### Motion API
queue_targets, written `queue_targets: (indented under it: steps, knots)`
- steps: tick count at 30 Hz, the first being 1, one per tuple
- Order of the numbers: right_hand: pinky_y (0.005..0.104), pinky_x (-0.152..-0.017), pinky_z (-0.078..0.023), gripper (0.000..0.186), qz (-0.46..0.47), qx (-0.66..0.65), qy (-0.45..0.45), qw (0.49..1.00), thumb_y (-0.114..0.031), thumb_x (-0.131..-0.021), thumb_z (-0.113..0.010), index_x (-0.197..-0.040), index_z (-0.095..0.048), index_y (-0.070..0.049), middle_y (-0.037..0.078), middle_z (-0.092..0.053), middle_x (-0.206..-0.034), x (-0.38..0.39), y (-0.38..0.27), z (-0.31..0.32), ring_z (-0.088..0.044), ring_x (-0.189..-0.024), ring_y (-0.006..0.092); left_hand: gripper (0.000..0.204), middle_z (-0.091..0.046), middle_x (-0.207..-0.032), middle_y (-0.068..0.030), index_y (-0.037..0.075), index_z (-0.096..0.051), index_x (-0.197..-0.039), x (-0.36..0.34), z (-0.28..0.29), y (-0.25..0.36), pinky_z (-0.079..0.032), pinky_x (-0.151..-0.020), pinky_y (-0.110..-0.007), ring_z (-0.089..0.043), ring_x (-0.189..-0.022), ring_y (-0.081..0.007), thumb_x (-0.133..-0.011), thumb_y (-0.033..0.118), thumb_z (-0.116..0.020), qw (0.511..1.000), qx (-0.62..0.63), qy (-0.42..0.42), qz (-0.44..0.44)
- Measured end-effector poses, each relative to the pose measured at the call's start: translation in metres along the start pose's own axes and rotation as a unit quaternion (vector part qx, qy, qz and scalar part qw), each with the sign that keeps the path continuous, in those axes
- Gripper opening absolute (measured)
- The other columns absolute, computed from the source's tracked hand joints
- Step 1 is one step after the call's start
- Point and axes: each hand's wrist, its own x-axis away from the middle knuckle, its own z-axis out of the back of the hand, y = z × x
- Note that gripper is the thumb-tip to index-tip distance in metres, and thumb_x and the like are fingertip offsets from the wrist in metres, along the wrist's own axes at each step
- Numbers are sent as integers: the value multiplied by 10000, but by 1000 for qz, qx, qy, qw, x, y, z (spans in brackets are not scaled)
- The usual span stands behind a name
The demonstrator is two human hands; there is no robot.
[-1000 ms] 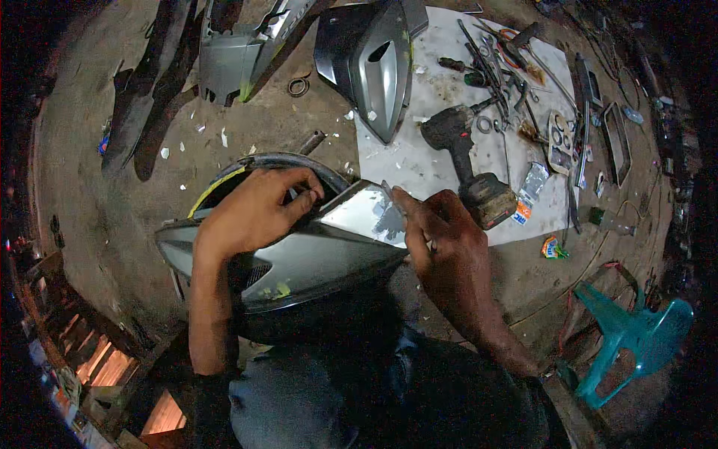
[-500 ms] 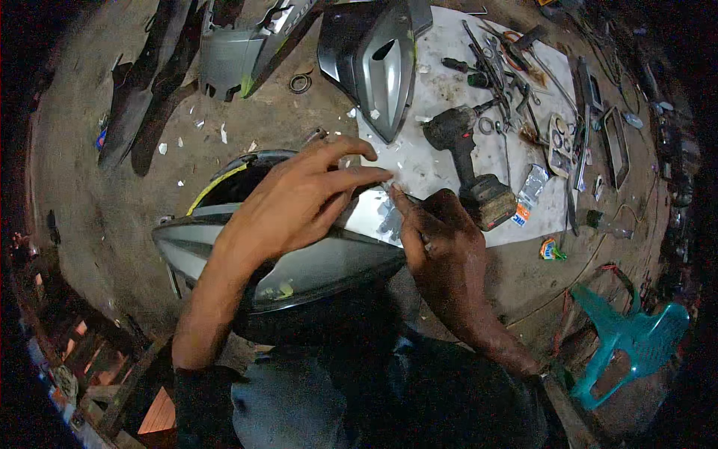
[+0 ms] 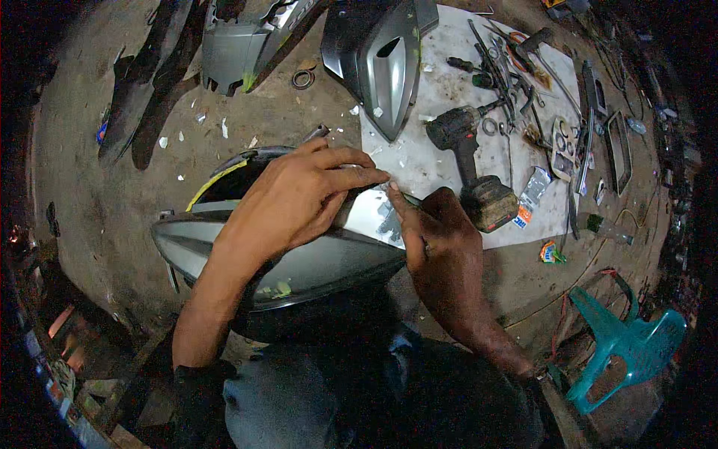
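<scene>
A grey and black motorcycle fairing panel (image 3: 329,268) with a yellow-green stripe along its upper edge lies in front of me. My left hand (image 3: 288,198) rests across it, fingers stretched to the right and the index fingertip at the panel's far right edge. Close against that fingertip is the tip of my right hand's (image 3: 445,239) index finger. The other fingers of that hand are curled in, and a thin dark thing with a greenish edge shows beside them; its kind is hidden. Between the hands is a pale silver patch with a scraped grey area (image 3: 387,217).
A cordless impact driver (image 3: 471,168) lies on a stained white sheet (image 3: 419,161), with several hand tools beyond it. More fairing panels (image 3: 381,67) lie at the back. White scraps and a ring (image 3: 303,78) are on the floor. A teal plastic part (image 3: 632,348) sits at right.
The view has shifted slightly. My right index finger has straightened a little toward the left fingertip; both hands stay at the same spot on the panel.
</scene>
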Motion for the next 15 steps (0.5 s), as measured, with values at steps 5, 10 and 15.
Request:
queue_targets:
  steps: [5,10,15]
  knots:
    - [451,-737,-580,551,15,35,-10,999,-66,-915,-632,-1463,-668,-92,149,-614,-958,-1,1,2,-654,-897,327,441,-751,-1246,-146,99,-768,-1283,-1,4,4,-537,-1043,-468,-691,-1137,-401,-879,-4,-623,1000,-8,7,13]
    - [433,-727,-538,518,28,-1,11,1000,18,-885,-663,-1397,-720,-32,149,-598,-905,-5,-2,0,-620,-835,310,421,-768,-1261,-141,70,-774,-1255,1,8,5,-535,-1037,-460,-699,-1137,-385,-867,2,-626,999,-7,-19,35]
    - [439,-731,-542,547,53,28,4,998,10,-876,-666,-1419,-705,-39,158,-596,-913,-6,2,0,-617,-855,318,367,-780,-1163,-94,103,-792,-1224,2,5,1,-567,-929,-448,-658,-989,-359,-889,22,-668,1000,-22,17,14]
